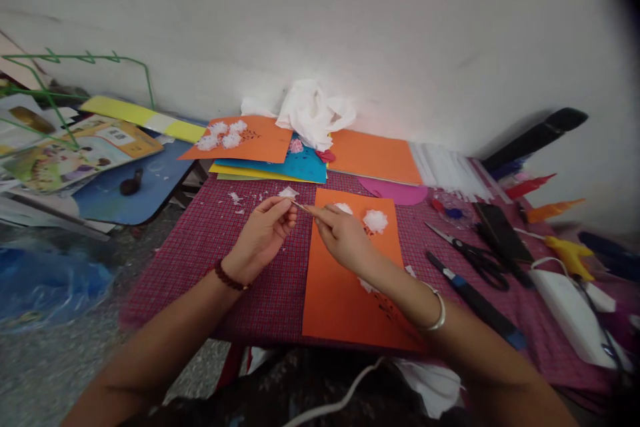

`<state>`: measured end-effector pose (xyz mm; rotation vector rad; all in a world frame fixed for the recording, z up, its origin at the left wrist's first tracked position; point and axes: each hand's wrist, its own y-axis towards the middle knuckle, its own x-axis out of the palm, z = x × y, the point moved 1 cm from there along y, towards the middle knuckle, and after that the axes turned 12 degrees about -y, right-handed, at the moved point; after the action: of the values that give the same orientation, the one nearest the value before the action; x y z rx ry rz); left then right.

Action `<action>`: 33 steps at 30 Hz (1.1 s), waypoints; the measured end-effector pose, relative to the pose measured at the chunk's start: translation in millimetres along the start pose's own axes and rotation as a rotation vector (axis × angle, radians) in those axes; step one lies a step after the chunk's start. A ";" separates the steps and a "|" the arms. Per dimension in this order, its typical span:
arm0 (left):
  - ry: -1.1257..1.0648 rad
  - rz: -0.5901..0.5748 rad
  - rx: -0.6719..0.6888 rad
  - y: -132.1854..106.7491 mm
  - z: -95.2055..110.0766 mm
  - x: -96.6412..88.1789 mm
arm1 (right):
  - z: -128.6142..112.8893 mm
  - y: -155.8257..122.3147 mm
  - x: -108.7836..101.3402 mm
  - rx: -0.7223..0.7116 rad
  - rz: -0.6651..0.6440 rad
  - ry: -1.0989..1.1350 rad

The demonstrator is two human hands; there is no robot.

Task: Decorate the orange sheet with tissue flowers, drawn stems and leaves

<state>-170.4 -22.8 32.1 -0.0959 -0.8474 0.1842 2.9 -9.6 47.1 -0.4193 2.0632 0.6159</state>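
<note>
Head view. The left hand [260, 237] and right hand [343, 235] meet above the counter [270, 293], at the left edge of an orange card sheet [345, 293]. The left fingers are pressed together, pinching a small white tissue piece [289, 192]. The right fingers pinch a thin stick [301, 206] whose tip reaches the left fingertips. A tissue pompom [375, 220] lies on the sheet just beyond the right hand; scissors [473, 253] lie well apart. Judged risk: an uneven pinch could tear or drop the flimsy tissue, and the stick could snag it.
</note>
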 end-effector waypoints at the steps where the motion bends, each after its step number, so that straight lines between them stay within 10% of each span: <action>1: -0.022 -0.004 -0.006 -1.7 -0.6 3.3 | -0.5 -0.7 -2.0 -0.012 0.008 0.024; 12: -0.138 -0.092 0.067 -33.4 -7.1 76.7 | 4.3 -22.8 -52.0 -0.112 0.067 0.228; 21: -0.048 -0.254 0.108 -13.0 -19.5 147.3 | 44.6 -20.9 -96.2 -0.104 0.285 0.222; 33: 0.068 -0.263 0.284 11.6 -31.3 164.0 | 68.5 -9.7 -117.1 -0.032 0.469 0.196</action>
<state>-42.1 21.0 130.3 0.2731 -0.7503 0.0520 116.0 28.4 112.6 -0.0051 2.3620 0.9143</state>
